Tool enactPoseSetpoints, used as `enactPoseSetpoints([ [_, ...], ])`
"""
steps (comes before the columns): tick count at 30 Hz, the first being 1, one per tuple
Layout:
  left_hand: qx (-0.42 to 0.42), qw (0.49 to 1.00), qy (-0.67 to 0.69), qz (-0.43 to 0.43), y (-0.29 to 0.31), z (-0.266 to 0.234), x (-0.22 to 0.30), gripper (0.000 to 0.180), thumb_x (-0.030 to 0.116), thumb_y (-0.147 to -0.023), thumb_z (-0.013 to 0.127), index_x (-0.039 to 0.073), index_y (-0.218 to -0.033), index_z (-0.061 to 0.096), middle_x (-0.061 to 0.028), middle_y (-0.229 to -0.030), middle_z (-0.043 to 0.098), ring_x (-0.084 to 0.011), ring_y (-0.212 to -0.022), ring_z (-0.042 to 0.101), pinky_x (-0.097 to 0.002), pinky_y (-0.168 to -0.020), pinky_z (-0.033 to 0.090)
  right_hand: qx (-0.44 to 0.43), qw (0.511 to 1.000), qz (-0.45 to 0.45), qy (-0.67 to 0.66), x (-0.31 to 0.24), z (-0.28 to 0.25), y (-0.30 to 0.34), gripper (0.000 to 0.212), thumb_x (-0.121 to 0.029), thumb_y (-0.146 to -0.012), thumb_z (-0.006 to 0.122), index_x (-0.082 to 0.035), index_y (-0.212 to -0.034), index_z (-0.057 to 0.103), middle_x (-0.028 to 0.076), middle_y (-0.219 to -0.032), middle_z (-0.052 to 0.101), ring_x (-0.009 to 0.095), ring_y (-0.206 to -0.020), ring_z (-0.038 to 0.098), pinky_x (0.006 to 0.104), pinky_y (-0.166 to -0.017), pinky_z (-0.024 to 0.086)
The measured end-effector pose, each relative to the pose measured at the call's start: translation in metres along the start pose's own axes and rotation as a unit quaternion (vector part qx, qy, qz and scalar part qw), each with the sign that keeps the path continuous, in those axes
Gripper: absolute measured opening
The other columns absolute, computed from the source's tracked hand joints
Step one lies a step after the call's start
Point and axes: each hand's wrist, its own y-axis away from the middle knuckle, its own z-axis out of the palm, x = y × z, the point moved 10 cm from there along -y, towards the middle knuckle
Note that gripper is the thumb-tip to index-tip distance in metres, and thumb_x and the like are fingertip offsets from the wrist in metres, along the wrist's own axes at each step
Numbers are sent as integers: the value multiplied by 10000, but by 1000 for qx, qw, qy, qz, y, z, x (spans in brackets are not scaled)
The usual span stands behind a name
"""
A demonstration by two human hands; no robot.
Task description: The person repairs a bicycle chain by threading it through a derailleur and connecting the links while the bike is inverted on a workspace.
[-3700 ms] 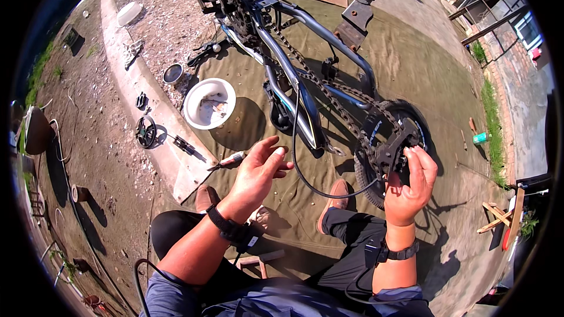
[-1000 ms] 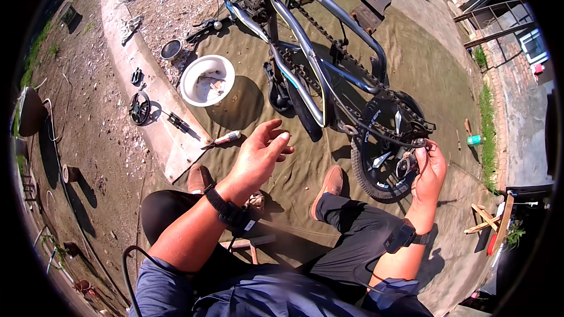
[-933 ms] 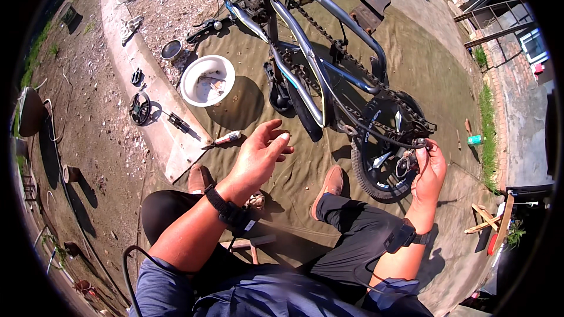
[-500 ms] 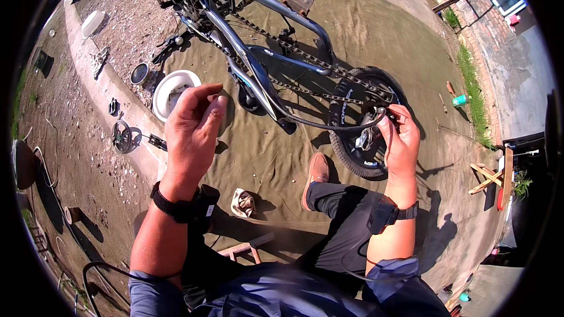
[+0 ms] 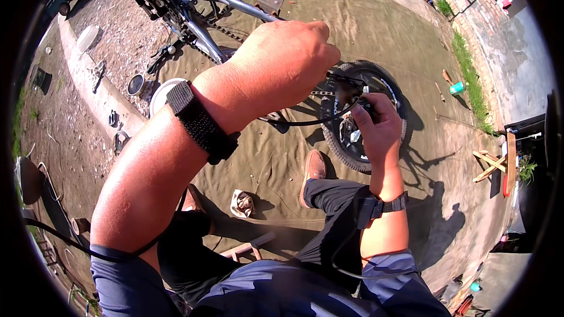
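Currently, the step in hand is judged to be handling of the cable (image 5: 299, 123) at its end: a small dark part (image 5: 365, 104) there is pinched between the thumb and fingers of the right hand (image 5: 382, 128), which is clamped on it. The left hand (image 5: 288, 58) is held back upward, left of the right hand and farther out from the body, with its fingers curled in; whether anything is gripped cannot be told, the fingertips being hidden. By judgement, a firm pinch at the right hand is called for next, with the cable's curve left free of kinks.

Orientation: the long axis of the cable is laid roughly left to right, in a shallow sag. One end is pointed up toward the right thumb; the other is led leftward, on the near side of the left hand, its far join being covered. The frame (image 5: 202, 37) is seen beyond the left wrist, partly hidden by it. The wheel (image 5: 336, 145) is placed behind the right hand; contact cannot be told. A white basin (image 5: 163, 91) is half covered, left of the left wrist.
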Motion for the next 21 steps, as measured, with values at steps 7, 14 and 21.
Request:
enactPoseSetpoints([
  [7,-73,997,-14,13,-7,22,5,103,162,-815,690,86,-880,665,-112,-877,594,-338,-823,658,-454,-704,541,-16,996,69,-60,6,7,3,175,-77,-836,763,-13,-977,681,43,-790,662,96,-698,599,247,-638,477],
  [14,-54,998,3,41,-9,3,8,90,140,-824,670,64,-861,639,-117,-866,588,-343,-804,654,-454,-698,538,-20,994,29,-99,3,11,1,185,-82,-842,771,-12,-984,675,37,-823,641,97,-717,615,247,-648,486],
  [21,-3,998,-26,52,-11,-33,4,116,139,-823,687,51,-870,629,-116,-886,581,-346,-830,650,-452,-713,537,-18,988,57,-143,5,28,-2,144,-81,-901,727,17,-987,667,48,-848,647,113,-774,668,246,-692,523],
])
